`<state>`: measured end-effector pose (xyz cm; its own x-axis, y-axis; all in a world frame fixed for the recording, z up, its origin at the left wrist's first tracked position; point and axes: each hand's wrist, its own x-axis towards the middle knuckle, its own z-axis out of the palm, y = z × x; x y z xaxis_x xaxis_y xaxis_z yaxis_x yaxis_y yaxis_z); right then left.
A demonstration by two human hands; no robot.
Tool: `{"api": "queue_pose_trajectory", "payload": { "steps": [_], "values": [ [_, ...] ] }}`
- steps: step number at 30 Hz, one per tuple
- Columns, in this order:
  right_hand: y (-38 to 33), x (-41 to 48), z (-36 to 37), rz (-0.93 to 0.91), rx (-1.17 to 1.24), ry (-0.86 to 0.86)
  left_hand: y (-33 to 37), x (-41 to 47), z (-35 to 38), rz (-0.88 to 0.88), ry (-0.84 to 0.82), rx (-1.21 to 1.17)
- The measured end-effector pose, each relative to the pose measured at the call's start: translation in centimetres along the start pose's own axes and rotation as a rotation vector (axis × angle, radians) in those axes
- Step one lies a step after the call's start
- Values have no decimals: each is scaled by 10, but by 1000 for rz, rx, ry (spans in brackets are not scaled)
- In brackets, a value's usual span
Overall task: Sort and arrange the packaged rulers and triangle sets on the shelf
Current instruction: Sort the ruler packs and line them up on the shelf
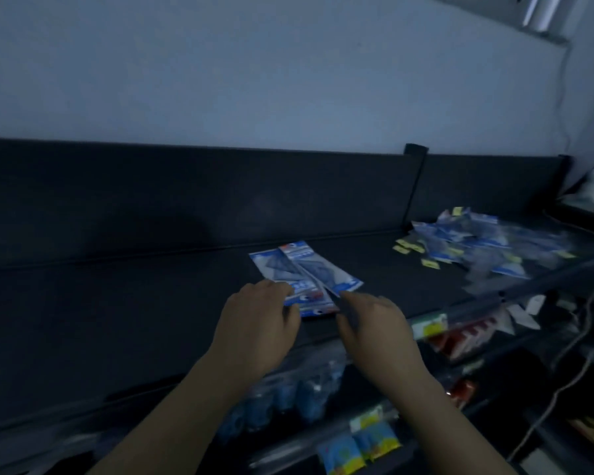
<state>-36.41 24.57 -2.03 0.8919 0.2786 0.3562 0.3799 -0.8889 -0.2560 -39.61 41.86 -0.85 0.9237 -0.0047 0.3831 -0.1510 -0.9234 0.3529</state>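
Dim, blurry shot; much is hard to read. Small stack of triangle-set packs [297,269] lies flat on the dark shelf [134,310], approx. centre, fanned so 2, maybe 3, overlap; exact count can't be told. Blue header strips show, print unreadable.

Left grip [258,323] (bare hand) is at the stack's near end. Its fingers [278,289] curl over the near-left corner w/ thumb below, so it looks to pinch the packs. The contact itself is hidden under the knuckles.

Right grip [374,330] sits just beside the stack on the right. Fingers are loosely bent, forefinger tip at the pack's right edge. Nothing seen held in it; touching or a hair apart, can't tell.

Well apart to the right, a loose pile of packs [477,245] sprawls on the same shelf, smeared by blur. Its far-right part fades into clear plastic that's hard to separate. Yellow tags [407,247] lie scattered btwn pile and stack, nearer the pile.

Shelf back panel [186,193] is dark, grey wall [254,63] above it.

Lower shelves are partly blocked by both forearms. Blue bagged items [288,402], red packets [460,341] and blue-yellow sachets [357,447] can be made out, contents unclear. A cable [563,375] hangs at right, cut off by the frame edge.
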Motion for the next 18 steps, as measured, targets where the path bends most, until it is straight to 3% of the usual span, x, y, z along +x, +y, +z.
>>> {"api": "queue_pose_trajectory", "payload": {
  "steps": [11, 18],
  "values": [
    [154, 24, -37, 131, -46, -1, 109, 90, 91, 89, -36, -111],
    [242, 79, -47, 217, -60, 48, 160, 192, 146, 135, -108, -115]
  ]
}}
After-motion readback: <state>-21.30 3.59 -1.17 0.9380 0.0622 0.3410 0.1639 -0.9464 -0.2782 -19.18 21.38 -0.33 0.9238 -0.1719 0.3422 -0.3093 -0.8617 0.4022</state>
